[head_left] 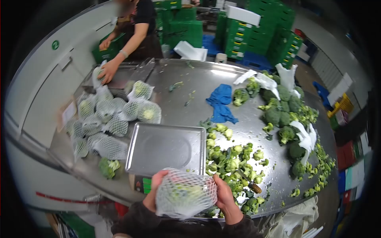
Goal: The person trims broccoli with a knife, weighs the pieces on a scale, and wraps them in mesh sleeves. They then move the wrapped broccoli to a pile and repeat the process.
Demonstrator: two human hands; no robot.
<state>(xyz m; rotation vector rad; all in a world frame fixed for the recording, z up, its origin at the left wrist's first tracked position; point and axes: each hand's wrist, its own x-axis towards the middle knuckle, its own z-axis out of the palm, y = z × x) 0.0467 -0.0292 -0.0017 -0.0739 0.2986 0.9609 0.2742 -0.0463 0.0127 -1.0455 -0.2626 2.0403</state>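
White nets, ten o'clock: several netted bundles [105, 109] lie filled; a co-worker's hand [108, 72] holds another at eleven.
Bare piece, towards ten: one broccoli [109, 167] sits un-netted below them.
Tray, eleven: our metal tray [166, 148] lies just ahead.
Left hand: our left hand [154, 194] has its fingers closed round the bag's left edge.
Net bag, between our hands: the net bag [186, 194] has green pieces inside.
Right hand: our right hand [224, 196] grips its right edge.
Unbagged, one to three: loose florets [236, 160] and broccoli heads [283, 105] remain.
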